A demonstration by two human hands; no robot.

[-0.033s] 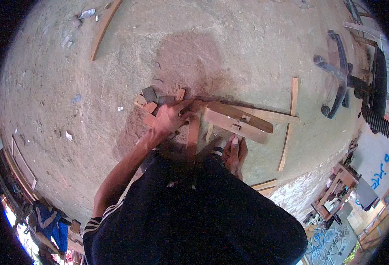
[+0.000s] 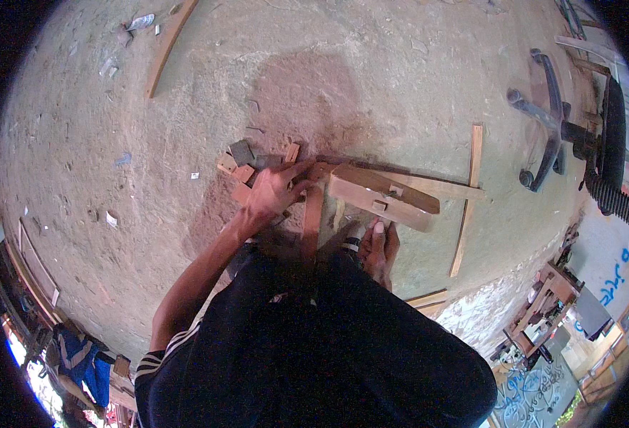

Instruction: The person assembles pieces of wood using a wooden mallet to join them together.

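My right hand (image 2: 378, 250) is closed around the handle of a wooden mallet, whose handle is mostly hidden by the hand. The block-shaped mallet head (image 2: 384, 198) is above the wood, with the handle's end showing through it. My left hand (image 2: 277, 192) grips the corner where a reddish wooden strip (image 2: 312, 221) meets a long pale wooden strip (image 2: 435, 186). Its thumb and index finger close on that corner, just left of the mallet head. Small wooden blocks (image 2: 243, 173) lie beside the left hand, and a dark grey block (image 2: 241, 153) is among them.
Another wooden strip (image 2: 466, 214) lies under the long strip's right end. A curved wooden slat (image 2: 168, 50) is on the floor at the far left. An office chair base (image 2: 553, 125) stands at the right. Cluttered wooden shelving (image 2: 543, 307) is at the lower right.
The mallet head and my right hand have shifted very slightly to the left. My left hand and the wooden strips look the same.
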